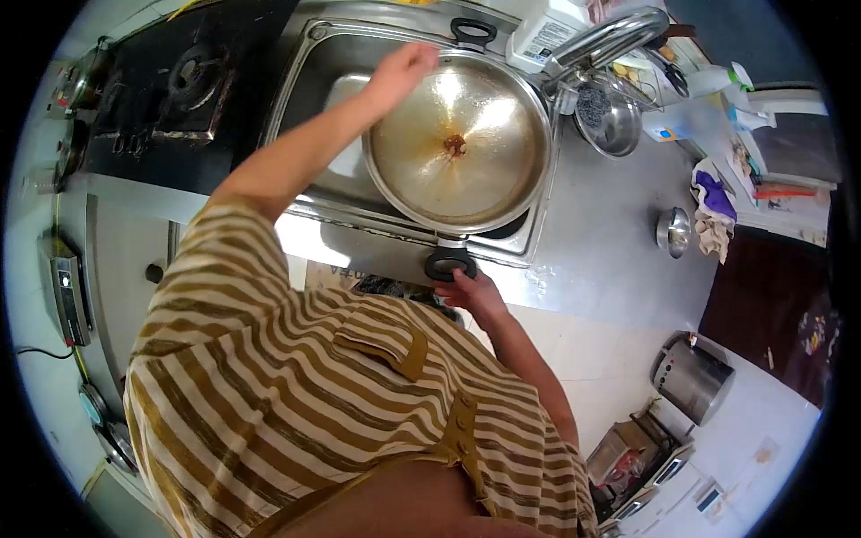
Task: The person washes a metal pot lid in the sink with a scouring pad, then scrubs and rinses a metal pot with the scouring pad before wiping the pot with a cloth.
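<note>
A wide stainless steel pan with two black loop handles lies across the sink. Dark brown residue marks its middle, and brownish streaks spread from it. Over the pan's far left rim is my left hand, its fingers curled closed; whatever they may hold is hidden. My right hand grips the near black handle, with fingers partly under it. On the far side, the other black handle is untouched.
A chrome faucet and white bottle stand behind the pan. Right of it are a metal bowl with a steel scrubber, a small metal cup and a cloth. A black gas stove is left.
</note>
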The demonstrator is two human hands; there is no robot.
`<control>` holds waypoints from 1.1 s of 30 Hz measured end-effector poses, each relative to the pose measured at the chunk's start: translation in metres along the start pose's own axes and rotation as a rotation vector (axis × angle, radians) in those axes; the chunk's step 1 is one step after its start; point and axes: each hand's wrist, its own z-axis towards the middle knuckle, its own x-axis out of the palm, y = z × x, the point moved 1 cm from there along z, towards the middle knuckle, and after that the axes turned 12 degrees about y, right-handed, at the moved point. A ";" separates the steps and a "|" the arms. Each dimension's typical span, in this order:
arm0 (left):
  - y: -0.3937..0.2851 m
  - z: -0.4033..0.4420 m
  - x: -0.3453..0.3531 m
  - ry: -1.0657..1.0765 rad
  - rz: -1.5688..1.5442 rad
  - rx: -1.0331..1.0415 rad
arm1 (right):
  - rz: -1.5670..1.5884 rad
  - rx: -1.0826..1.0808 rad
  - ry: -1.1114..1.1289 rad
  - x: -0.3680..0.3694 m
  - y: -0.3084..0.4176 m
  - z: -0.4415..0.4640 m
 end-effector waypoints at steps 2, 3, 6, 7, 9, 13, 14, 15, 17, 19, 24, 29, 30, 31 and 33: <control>-0.019 -0.070 0.000 0.153 -0.160 -0.207 | -0.097 0.032 -0.011 -0.006 0.004 -0.001; -0.021 -0.104 0.004 0.205 -0.237 -0.269 | -0.204 0.103 0.005 -0.012 0.004 0.001; -0.040 -0.176 0.021 0.381 -0.152 -0.650 | -0.423 0.190 0.015 -0.024 0.010 0.001; -0.028 -0.196 0.034 0.414 -0.178 -0.656 | -0.616 0.290 0.044 -0.026 0.017 0.000; -0.030 -0.216 0.050 0.432 -0.130 -0.681 | -1.011 0.493 0.148 -0.034 0.047 -0.001; -0.027 -0.232 0.077 0.532 -0.266 -0.862 | -1.385 -0.212 -0.364 -0.061 0.153 -0.006; -0.033 -0.234 0.083 0.528 -0.259 -0.865 | -1.522 -0.453 -0.542 -0.047 0.188 -0.012; -0.037 -0.235 0.090 0.471 -0.279 -0.922 | -1.818 -0.871 -0.635 -0.056 0.217 -0.005; -0.037 -0.237 0.102 0.404 -0.324 -1.007 | -1.874 -1.329 -0.676 -0.030 0.264 -0.002; -0.039 -0.238 0.114 0.393 -0.353 -1.009 | -1.896 -1.504 -0.744 -0.036 0.297 0.021; -0.056 -0.235 0.135 0.309 -0.404 -1.038 | -2.125 -0.801 -0.738 -0.082 0.320 0.055; -0.046 -0.243 0.141 0.294 -0.445 -1.084 | -1.700 -0.921 -0.699 -0.129 0.291 0.038; -0.048 -0.244 0.143 0.272 -0.444 -1.103 | -1.700 -0.927 -0.693 -0.131 0.284 0.035; -0.049 -0.244 0.144 0.250 -0.442 -1.122 | -1.688 -0.949 -0.668 -0.130 0.278 0.034; -0.041 -0.247 0.144 0.236 -0.448 -1.116 | -1.634 -0.940 -0.647 -0.125 0.273 0.025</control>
